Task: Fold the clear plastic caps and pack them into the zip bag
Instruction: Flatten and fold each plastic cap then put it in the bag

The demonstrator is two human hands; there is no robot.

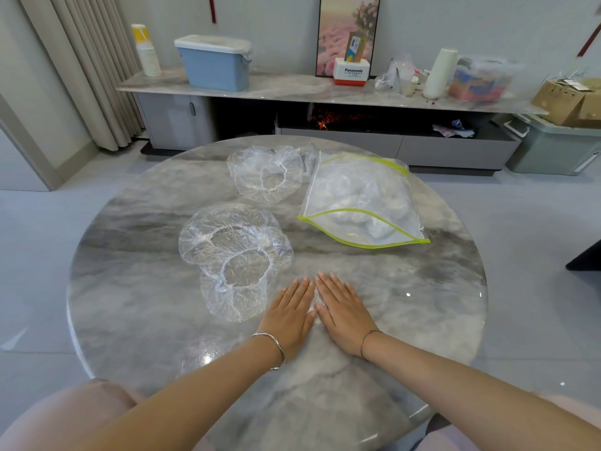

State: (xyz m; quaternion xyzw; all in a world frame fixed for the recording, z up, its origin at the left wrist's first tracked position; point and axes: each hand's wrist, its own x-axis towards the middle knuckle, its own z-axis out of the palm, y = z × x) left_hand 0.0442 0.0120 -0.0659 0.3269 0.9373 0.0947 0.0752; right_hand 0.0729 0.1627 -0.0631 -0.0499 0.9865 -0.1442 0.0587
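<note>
We press left hand (pixel 289 315), right hand (pixel 344 312) flat, lower centre, fingers straight, gripping nothing; maybe flattening fold, unclear. Zip bag (pixel 320 196) mouth faces us, ready.

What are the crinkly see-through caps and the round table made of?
The caps look like thin clear plastic film: see-through, wrinkled, glinting, with a gathered, probably elastic rim. The table looks like polished marble or a marble-look slab: grey veins and shiny reflections; which one I cannot tell.
</note>
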